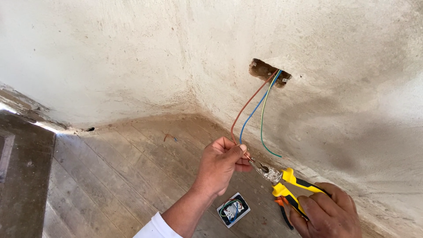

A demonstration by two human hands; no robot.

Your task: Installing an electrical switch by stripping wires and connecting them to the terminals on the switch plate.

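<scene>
Head view: left hand (222, 162) pinching brown wire (246, 105) near its bared tip; right hand (328, 213) wrapped round yellow pliers (282, 178), nose aimed up-left at that tip. Wall hole (268, 72) above; bare floor (128, 176) left.

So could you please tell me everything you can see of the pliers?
The pliers have grey metal jaws, worn and speckled, and yellow-and-black sleeved handles. The right hand holds the handles from the lower right, the tool tilted with its nose pointing up and left. The jaws, slightly parted, meet the bare tip of the brown wire, which the left hand pinches just beside them. They hang in the air above the wooden floor, near the plaster wall.
</scene>
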